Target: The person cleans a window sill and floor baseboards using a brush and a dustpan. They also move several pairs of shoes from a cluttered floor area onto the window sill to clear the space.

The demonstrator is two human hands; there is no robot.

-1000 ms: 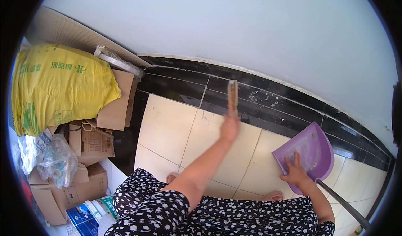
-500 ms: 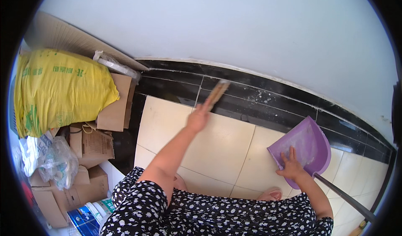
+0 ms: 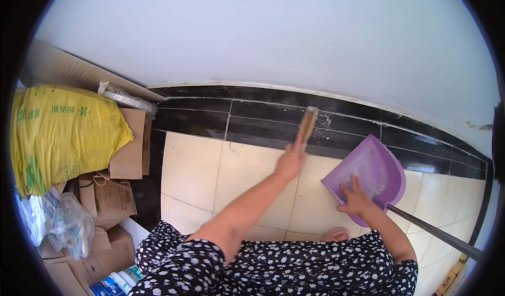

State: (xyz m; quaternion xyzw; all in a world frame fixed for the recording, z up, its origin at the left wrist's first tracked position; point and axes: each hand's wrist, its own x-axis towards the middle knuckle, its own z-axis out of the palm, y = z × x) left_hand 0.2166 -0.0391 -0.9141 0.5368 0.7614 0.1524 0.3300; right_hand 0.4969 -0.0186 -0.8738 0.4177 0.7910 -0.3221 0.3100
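My left hand (image 3: 292, 160) is closed around a narrow wooden brush (image 3: 308, 123). The brush reaches over the black tile border (image 3: 263, 130) at the foot of the wall, just left of scattered pale debris (image 3: 327, 121). My right hand (image 3: 356, 197) lies on the near side of a purple dustpan (image 3: 381, 164), fingers spread and reaching over its inner face. The dustpan rests on the cream floor tiles (image 3: 252, 177) with a whitish film of dust inside. Its long dark handle (image 3: 434, 230) runs off to the lower right.
Cardboard boxes (image 3: 113, 204), a full yellow sack (image 3: 66, 138) and clear plastic bags (image 3: 73, 225) crowd the left side. A cardboard sheet (image 3: 84, 70) leans on the pale wall (image 3: 273, 33). One pink slipper (image 3: 336, 234) shows below the dustpan. A wooden piece (image 3: 450, 280) is at lower right.
My left hand has swept the brush rightward along the black tiles, up to the debris. The view has shifted slightly. My right hand stays at the dustpan, which keeps its place.
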